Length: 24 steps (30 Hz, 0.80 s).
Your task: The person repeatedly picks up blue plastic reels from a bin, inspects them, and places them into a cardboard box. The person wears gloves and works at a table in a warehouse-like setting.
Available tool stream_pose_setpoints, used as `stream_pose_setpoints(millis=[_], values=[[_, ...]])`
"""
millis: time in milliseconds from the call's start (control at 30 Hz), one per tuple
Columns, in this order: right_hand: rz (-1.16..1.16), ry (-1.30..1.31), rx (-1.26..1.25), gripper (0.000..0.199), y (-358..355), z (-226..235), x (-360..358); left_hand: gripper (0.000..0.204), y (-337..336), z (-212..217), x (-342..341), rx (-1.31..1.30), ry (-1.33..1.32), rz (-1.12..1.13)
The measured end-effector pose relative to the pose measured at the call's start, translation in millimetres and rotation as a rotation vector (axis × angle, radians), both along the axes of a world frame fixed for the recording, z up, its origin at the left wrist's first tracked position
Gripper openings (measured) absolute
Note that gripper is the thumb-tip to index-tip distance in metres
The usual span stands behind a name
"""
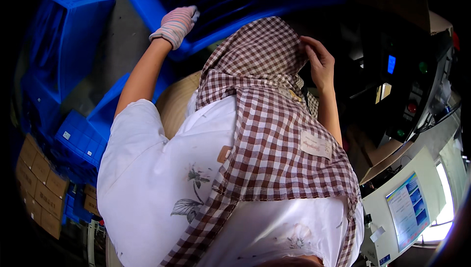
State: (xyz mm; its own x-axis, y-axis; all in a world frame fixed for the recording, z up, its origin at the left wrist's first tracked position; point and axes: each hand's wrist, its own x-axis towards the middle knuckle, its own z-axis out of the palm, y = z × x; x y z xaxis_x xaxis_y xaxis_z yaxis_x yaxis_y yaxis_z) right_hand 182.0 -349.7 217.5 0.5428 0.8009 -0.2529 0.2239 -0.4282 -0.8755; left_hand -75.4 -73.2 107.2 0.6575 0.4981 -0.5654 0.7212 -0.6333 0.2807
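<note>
My left hand [177, 23], in a pink, white and grey striped glove, is over the near left corner of a large blue plastic crate [208, 41]. Its fingers are curled closed; what they hold, if anything, is hidden. Bare, my right hand [322, 66] hovers at or rests against the right side of the checked apron [260, 46] spread over my lap. The fingers there stretch forward, a little bent, with the thumb apart, and nothing shows between them. Dark ridges line the crate's inside.
Blue crates [81, 4] stand at the left, above stacked brown cartons [44, 183]. A round wooden seat [176, 102] is under me. On the right is dark equipment with a lit blue display [391, 64], a red button [411, 106] and a cardboard flap [385, 154]. A printed sheet [408, 211] hangs lower right.
</note>
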Motion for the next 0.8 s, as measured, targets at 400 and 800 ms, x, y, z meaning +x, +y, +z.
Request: stream_pose_setpoints(millis=[400,800], values=[[0.013,-0.078,-0.028,0.021,7.6,4.8,-2.0,0.045,-33.0,-64.6,20.4,0.207,-0.301,0.169],[0.011,-0.107,-0.067,0.020,18.4,12.8,-3.3,0.037,32.4,-61.9,22.0,0.282,-0.217,0.165]])
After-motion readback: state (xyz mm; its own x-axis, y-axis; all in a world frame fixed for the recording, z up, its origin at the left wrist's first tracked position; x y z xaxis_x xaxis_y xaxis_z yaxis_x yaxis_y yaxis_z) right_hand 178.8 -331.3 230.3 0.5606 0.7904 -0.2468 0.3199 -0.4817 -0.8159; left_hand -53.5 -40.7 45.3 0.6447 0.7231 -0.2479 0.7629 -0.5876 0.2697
